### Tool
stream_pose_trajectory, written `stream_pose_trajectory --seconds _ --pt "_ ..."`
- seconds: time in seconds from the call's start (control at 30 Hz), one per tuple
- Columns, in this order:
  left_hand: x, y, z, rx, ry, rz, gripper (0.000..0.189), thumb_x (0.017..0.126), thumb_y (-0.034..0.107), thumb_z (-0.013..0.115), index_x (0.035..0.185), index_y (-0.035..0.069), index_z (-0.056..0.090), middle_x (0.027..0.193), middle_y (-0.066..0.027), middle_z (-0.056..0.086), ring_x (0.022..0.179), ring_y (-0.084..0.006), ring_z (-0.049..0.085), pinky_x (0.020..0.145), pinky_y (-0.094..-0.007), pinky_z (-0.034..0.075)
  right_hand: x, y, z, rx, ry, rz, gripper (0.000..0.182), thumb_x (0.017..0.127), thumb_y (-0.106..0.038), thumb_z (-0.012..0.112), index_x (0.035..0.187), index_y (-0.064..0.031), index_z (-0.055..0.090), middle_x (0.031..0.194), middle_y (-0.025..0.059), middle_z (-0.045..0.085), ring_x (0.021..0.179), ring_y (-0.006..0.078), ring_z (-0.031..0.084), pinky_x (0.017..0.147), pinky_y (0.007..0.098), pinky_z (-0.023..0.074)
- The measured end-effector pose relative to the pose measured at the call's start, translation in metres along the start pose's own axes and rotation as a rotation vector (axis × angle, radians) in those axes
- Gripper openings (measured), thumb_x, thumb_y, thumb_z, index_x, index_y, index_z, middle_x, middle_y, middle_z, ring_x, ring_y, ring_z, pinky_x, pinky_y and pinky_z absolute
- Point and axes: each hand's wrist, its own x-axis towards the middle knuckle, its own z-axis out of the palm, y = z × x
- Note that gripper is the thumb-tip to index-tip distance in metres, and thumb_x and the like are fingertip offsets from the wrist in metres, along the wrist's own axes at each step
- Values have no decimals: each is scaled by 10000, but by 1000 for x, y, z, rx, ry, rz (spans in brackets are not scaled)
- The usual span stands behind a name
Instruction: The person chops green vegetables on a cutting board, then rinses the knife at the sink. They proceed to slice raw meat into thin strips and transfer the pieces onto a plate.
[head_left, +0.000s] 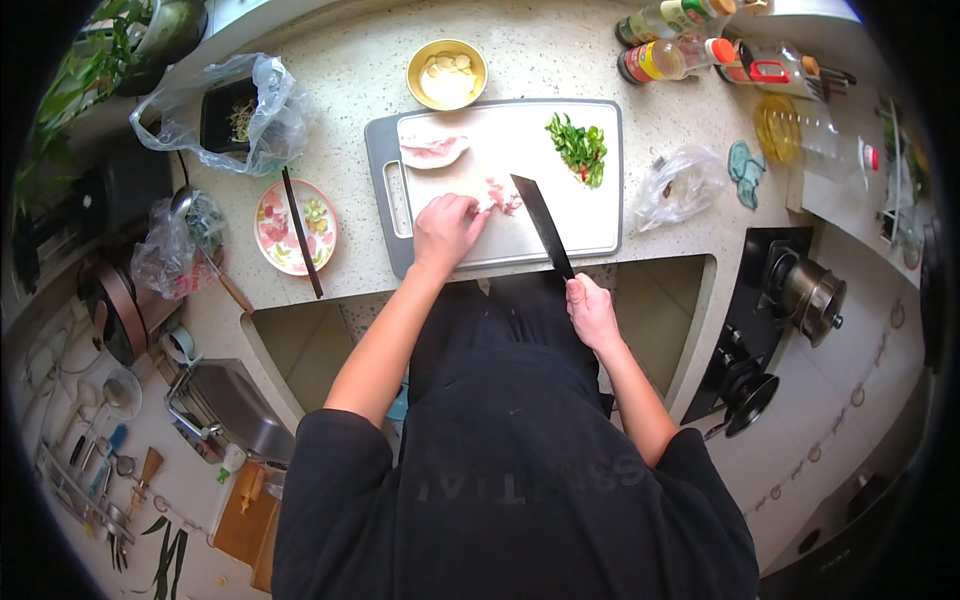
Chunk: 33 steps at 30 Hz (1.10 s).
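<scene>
My right hand (591, 309) grips the handle of a dark-bladed kitchen knife (545, 225), its blade slanting up and left over the right half of a grey-rimmed white cutting board (517, 244). Curled on the board, my left hand (448, 231) has its fingertips beside small chopped pieces of pink meat (501, 196). Whether a piece is pinched under those fingers is hidden. Behind that hand lies a larger slab of pale, fatty raw meat (433, 148). Chopped green peppers with bits of red (579, 150) form a pile at the board's far right.
A golden bowl of pale slices (447, 75) stands against the board's far edge. To the left are a patterned plate (271, 251) bearing dark chopsticks (301, 232), and a plastic bag (281, 112). On the right lie another bag (679, 187), a green cloth (746, 174) and sauce bottles (660, 60).
</scene>
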Motion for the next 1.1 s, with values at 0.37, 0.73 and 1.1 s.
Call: stream_pose_trajectory --seconds 0.37,0.73,1.1 --pt "-9 -9 -7 -209 -48 -409 338 839 384 816 991 83 788 837 -67 753 726 -224 727 687 -343 577 0 -4 1 -4 -16 -8 560 1071 -522 480 841 -18 561 629 159 596 617 360 645 584 440 471" --pt "-22 -7 2 -57 209 186 302 819 81 795 1119 103 763 939 -53 687 850 -240 679 730 -344 574 2 -11 6 -46 -39 -29 547 1065 -511 502 865 -6 566 658 218 575 648 434 623 577 463 454" --pt "-3 -21 -14 -85 105 476 265 801 12 732 1053 88 754 957 -65 695 864 -244 686 751 -361 582 1 -15 4 -59 -38 -60 548 1060 -517 508 852 -11 545 661 223 564 665 462 599 584 477 445"
